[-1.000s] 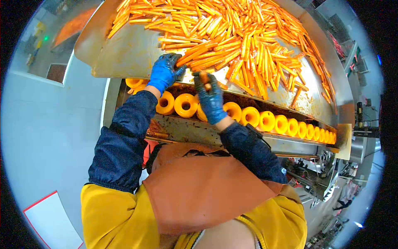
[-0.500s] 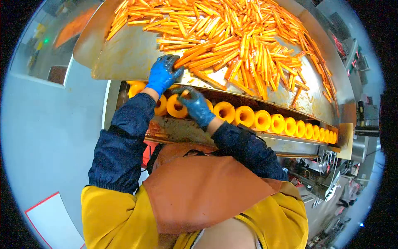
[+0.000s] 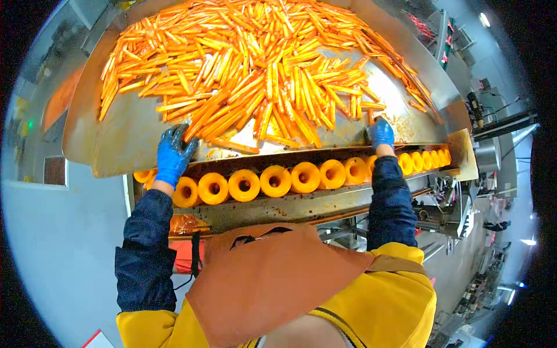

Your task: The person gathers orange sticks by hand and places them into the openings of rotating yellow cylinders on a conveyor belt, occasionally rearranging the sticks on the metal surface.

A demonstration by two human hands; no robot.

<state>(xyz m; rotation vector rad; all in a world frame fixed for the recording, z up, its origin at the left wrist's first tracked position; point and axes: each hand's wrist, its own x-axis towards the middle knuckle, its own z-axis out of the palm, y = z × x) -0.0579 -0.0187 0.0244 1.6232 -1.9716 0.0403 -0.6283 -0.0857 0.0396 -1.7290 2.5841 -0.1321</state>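
Note:
Long orange sticks point(image 3: 255, 81) with a glossy, oily coating lie heaped on a metal tray point(image 3: 119, 139). My left hand point(image 3: 173, 155), in a blue glove with dark-stained fingertips, rests at the tray's near edge, beside the heap. Its fingers are apart and nothing shows in them. Farther right, my right hand point(image 3: 382, 133), also blue-gloved, is at the tray's near side, its fingers closed at the lower end of a single orange stick point(image 3: 371, 116). The fingertips are partly hidden. Below the tray runs a row of yellow funnel-shaped cups point(image 3: 275, 181) with dark round holes.
A metal ledge point(image 3: 261, 206) runs in front of the cups, with reddish wrapped material point(image 3: 187, 224) at its left. A pale board point(image 3: 462, 155) closes the row's right end. Machinery and metal frames stand on the floor to the right.
My right hand has left the cups beside my left hand and moved far right to the tray. The small piece it held over a cup no longer shows. The view has shifted.

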